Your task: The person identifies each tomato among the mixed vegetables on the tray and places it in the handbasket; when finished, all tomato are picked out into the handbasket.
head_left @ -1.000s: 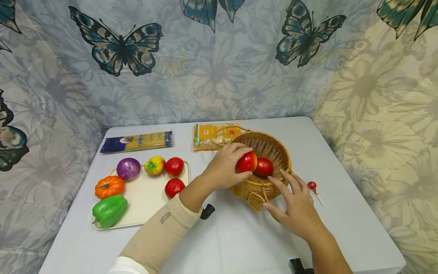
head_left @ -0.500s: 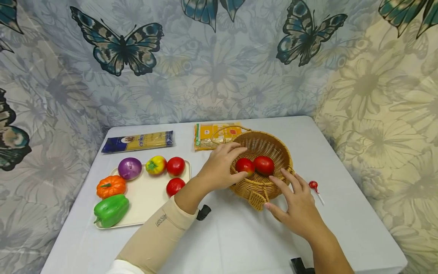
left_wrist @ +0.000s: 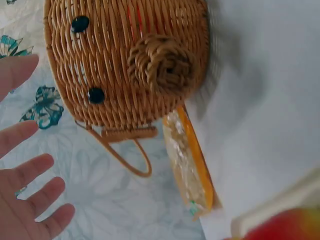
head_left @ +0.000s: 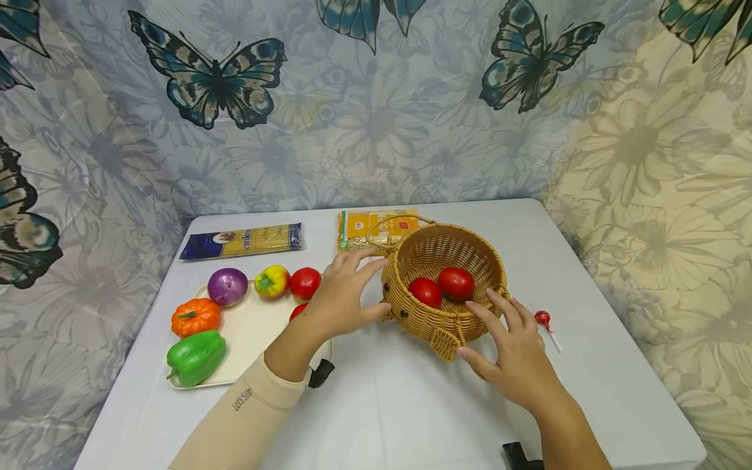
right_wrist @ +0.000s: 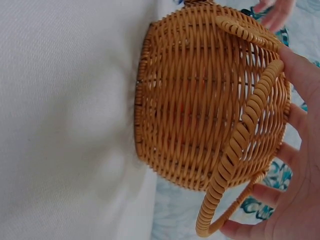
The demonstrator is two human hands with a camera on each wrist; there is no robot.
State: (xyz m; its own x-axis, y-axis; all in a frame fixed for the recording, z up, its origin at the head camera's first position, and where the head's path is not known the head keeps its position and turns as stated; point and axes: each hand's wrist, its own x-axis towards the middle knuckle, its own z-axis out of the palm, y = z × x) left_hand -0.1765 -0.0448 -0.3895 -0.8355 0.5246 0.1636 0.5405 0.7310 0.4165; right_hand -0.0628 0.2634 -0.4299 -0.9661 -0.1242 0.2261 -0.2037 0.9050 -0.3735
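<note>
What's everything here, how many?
Rectangular table: one, white, centre
Butterfly backdrop: one, pale, behind table
Round wicker basket: one, tan, table
Rectangular tray: one, cream, table
Round fruits: four, red, basket two, tray two
Round vegetable: one, purple, tray
Rounded pepper: one, yellow-red, tray
Small pumpkin: one, orange, tray
Bell pepper: one, green, tray
Plastic packets: two, blue-gold, orange, table
Round lollipop: one, red, table
Gadgets: two, black, wrists
Sleeve: one, beige, left arm
Left hand: one, beside basket
Right hand: one, basket rim
</note>
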